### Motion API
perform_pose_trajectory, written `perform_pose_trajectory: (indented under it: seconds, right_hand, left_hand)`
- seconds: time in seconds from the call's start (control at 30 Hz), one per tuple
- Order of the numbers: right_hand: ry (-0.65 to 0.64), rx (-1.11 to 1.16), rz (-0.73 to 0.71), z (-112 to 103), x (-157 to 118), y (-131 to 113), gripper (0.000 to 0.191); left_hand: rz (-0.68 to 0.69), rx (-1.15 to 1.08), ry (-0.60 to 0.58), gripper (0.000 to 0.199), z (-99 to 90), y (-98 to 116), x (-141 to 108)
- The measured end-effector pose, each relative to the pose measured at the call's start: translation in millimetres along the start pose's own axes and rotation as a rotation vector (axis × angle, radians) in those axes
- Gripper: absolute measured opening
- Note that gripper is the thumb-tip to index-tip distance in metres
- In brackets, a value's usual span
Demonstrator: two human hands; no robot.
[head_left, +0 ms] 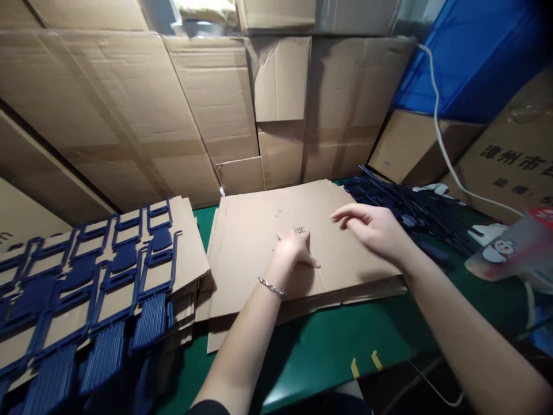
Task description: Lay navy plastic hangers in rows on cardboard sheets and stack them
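My left hand [296, 249] rests on the top sheet of a stack of flat cardboard [250, 248], its fingers spread and holding nothing. A silver bracelet [272, 287] circles that wrist. Printed letters ending in "SC" [299, 230] show beside the fingers on the cardboard. Over the right part of the stack hovers my right hand [369, 230], fingers loosely bent and apart, with nothing in them. To the left, another cardboard stack [188, 253] carries rows of dark blue plastic frame-like parts [125, 262] with slatted panels.
Cardboard boxes [207, 98] form a wall behind the green table [311, 351]. Dark thin rods [397, 199] lie piled at the back right. A plastic cup [505, 251], a white cable [438, 109] and a blue bin [466, 57] are on the right.
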State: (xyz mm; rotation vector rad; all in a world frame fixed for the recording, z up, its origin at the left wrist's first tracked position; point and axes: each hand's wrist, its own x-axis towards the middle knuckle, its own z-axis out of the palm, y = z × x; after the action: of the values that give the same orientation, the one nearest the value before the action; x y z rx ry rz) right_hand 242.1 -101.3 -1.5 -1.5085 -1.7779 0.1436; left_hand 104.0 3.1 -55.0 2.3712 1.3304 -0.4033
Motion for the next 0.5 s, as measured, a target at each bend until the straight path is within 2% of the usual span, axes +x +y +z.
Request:
perform_pose_trajectory:
  seconds: [0.03,0.07,0.13,0.2,0.23,0.3,0.4,0.5]
  right_hand:
    - [0.113,-0.104,0.182,-2,7,40,0.029]
    - [0.154,-0.236,0.336,-4,11,81,0.032]
    - [0.093,-0.486,0.545,-10,15,152,0.039]
    - [0.012,-0.595,0.673,-14,15,199,0.048]
    - [-0.005,-0.618,0.701,-15,15,212,0.051]
    - [-0.048,-0.645,0.762,-15,15,225,0.056]
    - [-0.126,-0.689,0.836,-11,16,226,0.054]
    - [-0.141,-0.7,0.81,-14,15,222,0.049]
  left_hand:
    - [-0.008,-0.013,-0.016,0.112,0.2,-1,1]
    - [-0.019,-0.028,-0.031,0.113,0.4,-2,2]
    - [-0.041,-0.063,-0.058,0.116,0.5,-3,4]
    - [-0.05,-0.089,-0.074,0.118,0.3,-4,5]
    - [-0.051,-0.097,-0.079,0.12,0.2,-4,5]
    - [-0.055,-0.109,-0.09,0.122,-0.4,-3,4]
    - [-0.062,-0.116,-0.103,0.122,-1.2,-2,4]
    - [-0.058,-0.119,-0.11,0.121,-0.9,-2,4]
